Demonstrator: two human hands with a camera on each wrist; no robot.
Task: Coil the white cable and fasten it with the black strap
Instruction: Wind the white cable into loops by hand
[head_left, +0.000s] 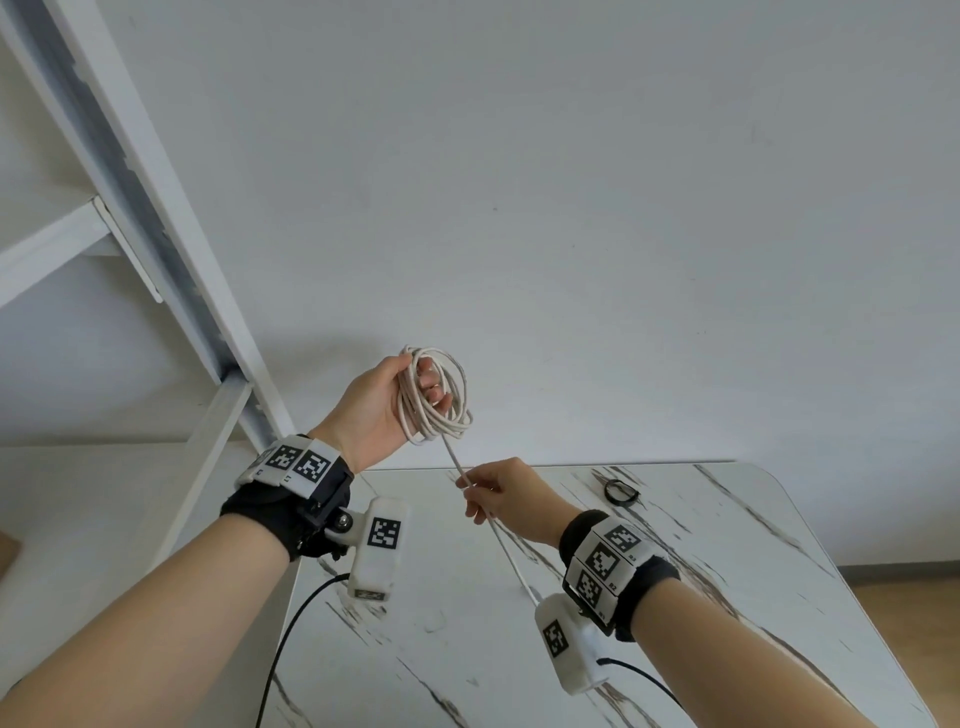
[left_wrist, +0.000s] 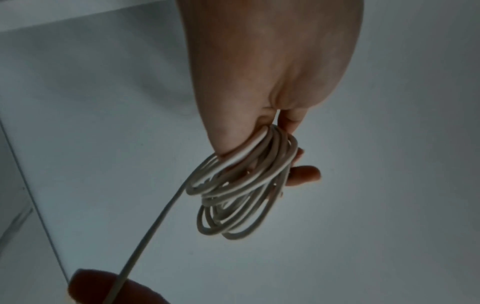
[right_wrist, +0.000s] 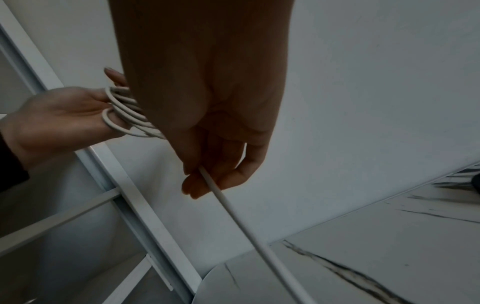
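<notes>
The left hand (head_left: 375, 410) is raised above the near-left corner of the counter (head_left: 727, 597), its fingers curled through a bundle of several loops of the white cable (head_left: 441, 400), which hang from the hand against the pale wall (head_left: 571, 208). In the left wrist view the loops (left_wrist: 241, 185) sit stacked over the fingers, with a fingertip (left_wrist: 303, 174) poking out on the far side. From the bottom of the coil a single straight run of cable slants down to the right hand (head_left: 506, 493), which is lower and nearer the body, pinching the cable between thumb and fingertips; the right wrist view shows the line (right_wrist: 233, 209) leaving the fingers (right_wrist: 197, 185) and running down toward the counter. Past the hand the cable passes behind the right wrist camera housing (head_left: 569, 644), so where its free end lies cannot be told. The black strap (head_left: 621, 491) lies on the marble-patterned counter (a small dark loop, apparently closed on itself), near the far edge and well apart from both hands. A white metal shelving frame (head_left: 156, 218) stands at the left.
</notes>
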